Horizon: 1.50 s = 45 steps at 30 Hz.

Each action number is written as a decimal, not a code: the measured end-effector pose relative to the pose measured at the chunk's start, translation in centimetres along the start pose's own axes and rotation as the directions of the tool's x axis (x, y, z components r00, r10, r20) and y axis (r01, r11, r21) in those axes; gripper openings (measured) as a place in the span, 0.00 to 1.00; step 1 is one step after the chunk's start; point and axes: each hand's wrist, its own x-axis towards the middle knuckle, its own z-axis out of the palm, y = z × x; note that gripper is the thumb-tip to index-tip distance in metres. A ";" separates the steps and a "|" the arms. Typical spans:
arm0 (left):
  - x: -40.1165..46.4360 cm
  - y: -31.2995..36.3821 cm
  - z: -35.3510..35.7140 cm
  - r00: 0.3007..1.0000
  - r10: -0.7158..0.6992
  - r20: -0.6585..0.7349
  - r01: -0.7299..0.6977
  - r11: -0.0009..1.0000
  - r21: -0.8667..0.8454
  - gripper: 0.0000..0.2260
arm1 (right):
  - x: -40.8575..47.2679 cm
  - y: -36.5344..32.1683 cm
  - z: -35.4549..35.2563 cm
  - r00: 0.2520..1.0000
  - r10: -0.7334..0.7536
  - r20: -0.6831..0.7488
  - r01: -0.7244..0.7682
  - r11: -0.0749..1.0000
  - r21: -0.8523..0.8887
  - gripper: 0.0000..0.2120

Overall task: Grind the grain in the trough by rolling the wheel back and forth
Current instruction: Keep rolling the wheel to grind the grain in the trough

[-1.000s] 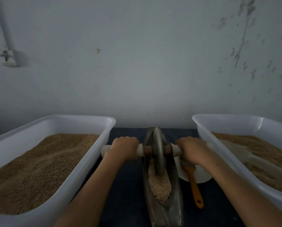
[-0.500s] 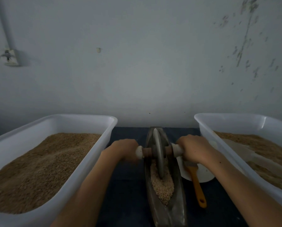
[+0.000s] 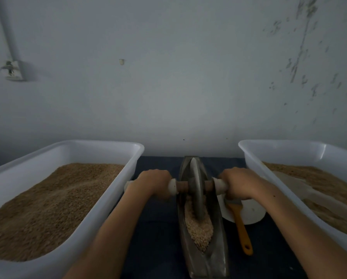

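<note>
Your wheel [image 3: 195, 190] has barely shifted over the last second: it sits at nearly the same spot in the far half of the trough [image 3: 203, 256], and both of your grips are as they were. Your left hand [image 3: 154, 183] is clenched round the left handle [image 3: 172, 186], fingers curled over the top. Your right hand [image 3: 238, 184] grasps the right handle [image 3: 218, 185] the same way. Between them the brown axle runs level through the upright wheel, whose lower edge is buried in the grain [image 3: 198, 228]. That pale grain lies heaped in the trough's middle and nearer part, tapering toward you. The trough stands lengthwise on the dark worktop [image 3: 158, 228], between two white tubs. Your left tub [image 3: 108, 206] and right tub [image 3: 255, 168] each hold brown grain. Just right of the trough, a yellow-handled brush [image 3: 242, 228] lies partly over a white plate [image 3: 253, 212], its head under your right hand.
</note>
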 end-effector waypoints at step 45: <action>0.7 -0.2 0.6 0.987 0.013 -0.162 -0.009 1.000 0.026 0.15 | 0.4 -0.9 0.8 0.982 0.118 -0.150 -0.117 0.993 0.016 0.05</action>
